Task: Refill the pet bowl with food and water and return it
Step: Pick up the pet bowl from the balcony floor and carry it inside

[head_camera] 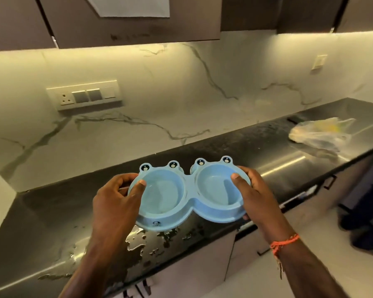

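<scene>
A light blue double pet bowl (191,195) with frog eyes on its far rim is held over the black countertop (235,147). My left hand (116,196) grips its left end, thumb hooked over the rim into the left cup. My right hand (253,190) grips the right end the same way. The left cup looks to hold a little clear water; the right cup looks empty. No pet food is visible in the bowl.
Water puddles (159,237) lie on the counter's front edge below the bowl. A clear plastic bag (323,134) with something yellow inside lies far right. A socket panel (84,96) sits on the marble backsplash. Cabinets hang overhead; a person's dark legs (366,211) stand on the floor at right.
</scene>
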